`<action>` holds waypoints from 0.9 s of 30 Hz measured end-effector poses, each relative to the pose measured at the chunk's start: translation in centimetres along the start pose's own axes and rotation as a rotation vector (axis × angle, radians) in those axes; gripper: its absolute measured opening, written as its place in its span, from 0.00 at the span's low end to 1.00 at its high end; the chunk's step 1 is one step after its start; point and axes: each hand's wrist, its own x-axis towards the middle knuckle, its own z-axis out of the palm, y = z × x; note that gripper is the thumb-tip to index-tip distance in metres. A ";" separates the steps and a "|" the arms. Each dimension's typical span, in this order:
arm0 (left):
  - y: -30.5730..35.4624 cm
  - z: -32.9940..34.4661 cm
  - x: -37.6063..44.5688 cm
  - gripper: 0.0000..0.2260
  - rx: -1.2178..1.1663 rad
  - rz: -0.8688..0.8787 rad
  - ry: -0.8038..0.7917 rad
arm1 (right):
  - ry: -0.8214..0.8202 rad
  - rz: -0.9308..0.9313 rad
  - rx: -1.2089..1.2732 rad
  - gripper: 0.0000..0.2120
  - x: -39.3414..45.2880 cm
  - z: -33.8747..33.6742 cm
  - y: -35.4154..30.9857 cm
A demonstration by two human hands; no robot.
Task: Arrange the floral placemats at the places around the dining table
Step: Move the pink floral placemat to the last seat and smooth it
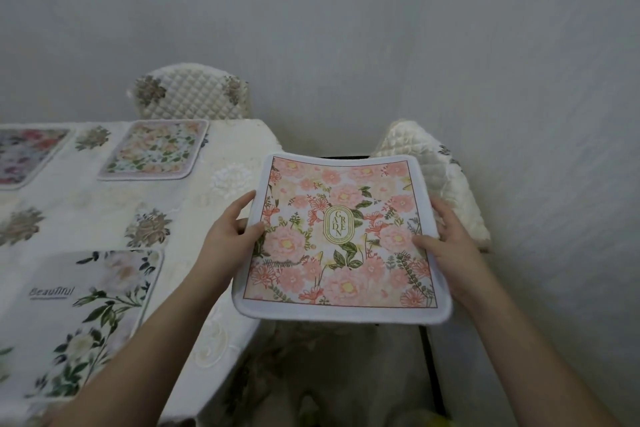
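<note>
A pink floral placemat (341, 239) with a "GARDEN" oval in its middle hangs in the air just past the table's right end. My left hand (232, 232) pinches its left edge and my right hand (445, 236) grips its right edge. Three other floral placemats lie on the dining table (214, 198): a white one marked "Beautiful" (86, 315) at the near side, a peach and green one (156, 149) at the far side, and a dark red one (24, 156) at the far left, cut off by the frame.
A cream embroidered tablecloth covers the table. A quilted chair back (190, 94) stands behind the far side. Another quilted chair (436, 180) stands at the table's right end, partly under the held mat. A grey wall runs behind and to the right.
</note>
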 end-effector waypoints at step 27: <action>-9.2 -8.4 11.5 0.27 -0.105 -0.323 0.469 | -0.469 0.048 -0.303 0.26 23.1 19.8 -2.3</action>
